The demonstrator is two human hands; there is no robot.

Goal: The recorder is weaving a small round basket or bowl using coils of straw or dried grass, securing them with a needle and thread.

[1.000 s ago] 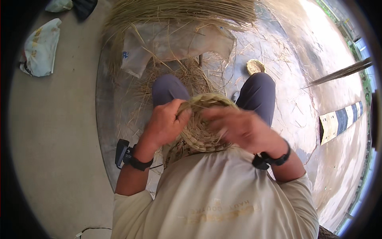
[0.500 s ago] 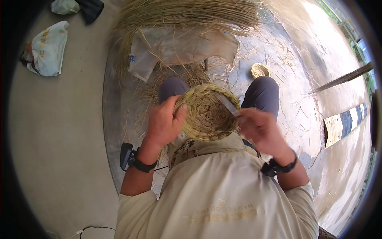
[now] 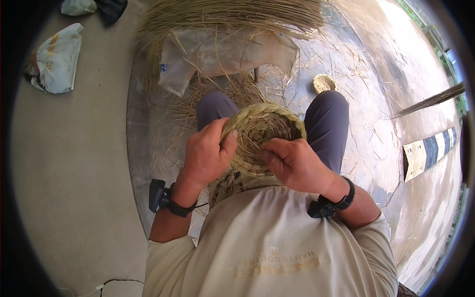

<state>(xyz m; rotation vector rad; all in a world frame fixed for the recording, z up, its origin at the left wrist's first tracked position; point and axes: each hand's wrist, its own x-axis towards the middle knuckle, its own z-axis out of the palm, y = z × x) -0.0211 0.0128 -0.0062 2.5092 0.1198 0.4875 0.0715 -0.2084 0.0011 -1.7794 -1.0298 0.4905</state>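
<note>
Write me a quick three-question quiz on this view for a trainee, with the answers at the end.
1. Which hand grips the left rim of the woven basket?
2. True or false: the second basket lies just beyond the left knee.
3. Where in the picture does the large white bag lie: a) lower right, b) upper left, c) bottom centre?

Key: 1. The left hand. 2. False: just beyond the right knee. 3. b.
</note>
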